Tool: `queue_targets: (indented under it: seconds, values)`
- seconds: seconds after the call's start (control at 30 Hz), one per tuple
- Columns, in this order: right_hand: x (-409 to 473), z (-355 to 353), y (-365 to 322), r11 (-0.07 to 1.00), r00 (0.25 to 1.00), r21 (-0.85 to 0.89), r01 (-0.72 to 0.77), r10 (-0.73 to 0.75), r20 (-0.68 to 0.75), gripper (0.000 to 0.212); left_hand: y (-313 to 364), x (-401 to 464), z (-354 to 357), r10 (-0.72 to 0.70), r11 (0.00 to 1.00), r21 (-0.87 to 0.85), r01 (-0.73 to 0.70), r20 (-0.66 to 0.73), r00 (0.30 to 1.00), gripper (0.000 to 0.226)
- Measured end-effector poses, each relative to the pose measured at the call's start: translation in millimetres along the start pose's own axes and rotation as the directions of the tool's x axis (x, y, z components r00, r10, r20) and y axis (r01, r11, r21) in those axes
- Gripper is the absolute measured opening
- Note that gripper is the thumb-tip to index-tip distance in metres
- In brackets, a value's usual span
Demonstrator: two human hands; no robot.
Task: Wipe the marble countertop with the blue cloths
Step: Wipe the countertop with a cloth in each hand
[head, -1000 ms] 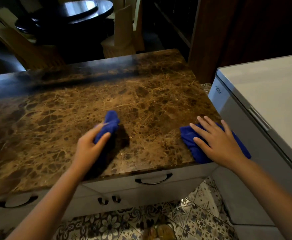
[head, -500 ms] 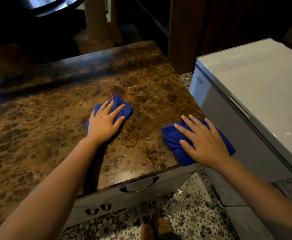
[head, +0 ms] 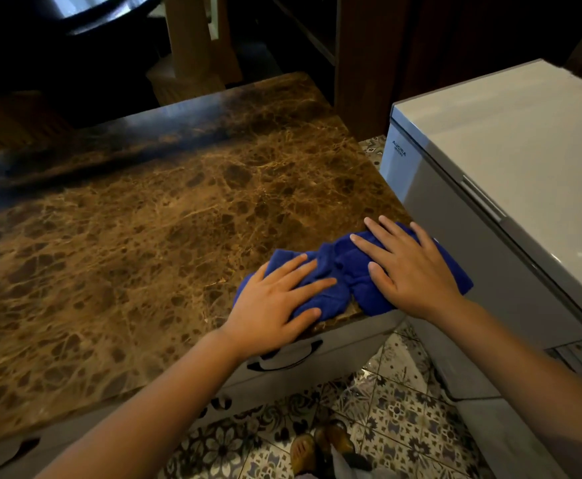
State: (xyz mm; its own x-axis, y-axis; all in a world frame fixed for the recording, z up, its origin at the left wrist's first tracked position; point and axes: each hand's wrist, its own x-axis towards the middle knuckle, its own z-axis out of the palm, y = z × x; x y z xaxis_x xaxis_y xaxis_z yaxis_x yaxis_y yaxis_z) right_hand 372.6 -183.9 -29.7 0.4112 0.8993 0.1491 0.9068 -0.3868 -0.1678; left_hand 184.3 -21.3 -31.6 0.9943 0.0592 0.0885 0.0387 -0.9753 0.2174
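The brown veined marble countertop point(head: 137, 236) fills the left and middle of the head view. Two blue cloths lie bunched together at its near right corner. My left hand point(head: 275, 302) presses flat, fingers spread, on the left blue cloth point(head: 324, 292). My right hand point(head: 410, 267) presses flat on the right blue cloth point(head: 345, 257), which hangs a little over the counter's right edge. The two cloths touch between my hands.
A white chest freezer point(head: 510, 160) stands close to the counter's right side. White drawers with dark handles point(head: 286, 361) sit under the counter. Patterned floor tiles point(head: 386, 416) and my shoes lie below. Wooden chairs point(head: 193, 46) and a dark table stand beyond the far edge.
My left hand slid its cloth rightwards and towards me until it met the right cloth. My right hand stayed at the counter's right corner. The view shifted right.
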Motion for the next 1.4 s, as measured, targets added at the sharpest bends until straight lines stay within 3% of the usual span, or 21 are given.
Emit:
queue_targets:
  seconds: [0.37, 0.7, 0.87, 1.0, 1.17, 1.4]
  values:
    - [0, 1, -1, 0.999, 1.0, -0.027, -0.02, 0.02, 0.003, 0.053, 12, -16, 1, 0.269, 0.96, -0.097, -0.263, 0.052, 0.962, 0.04]
    - [-2, 0, -2, 1.0, 1.0, 0.002, -0.029, 0.029, -0.005, 0.056, 9, -57, -3, 0.35, 0.937, -0.04, -0.348, 0.075, 0.934, 0.031]
    - [-2, 0, -2, 1.0, 1.0, 0.008, -0.027, 0.027, -0.002, 0.057, 0, -88, -20, 0.254, 0.963, -0.095, -0.251, 0.02, 0.967, 0.032]
    - [-2, 1, -2, 1.0, 1.0, 0.01, -0.027, 0.027, 0.006, 0.057, -6, -82, -29, 0.143, 0.969, -0.17, -0.177, -0.198, 0.97, 0.033]
    - [-2, 1, -3, 1.0, 0.999, 0.002, -0.031, 0.031, 0.026, 0.056, -10, -31, -34, -0.039, 0.98, -0.195, -0.041, -0.387, 0.921, 0.04]
    - [-3, -1, -3, 0.998, 0.999, 0.045, -0.032, 0.031, 0.016, 0.06, -22, 77, -35, -0.19, 0.962, -0.256, 0.091, -0.396, 0.899, 0.042]
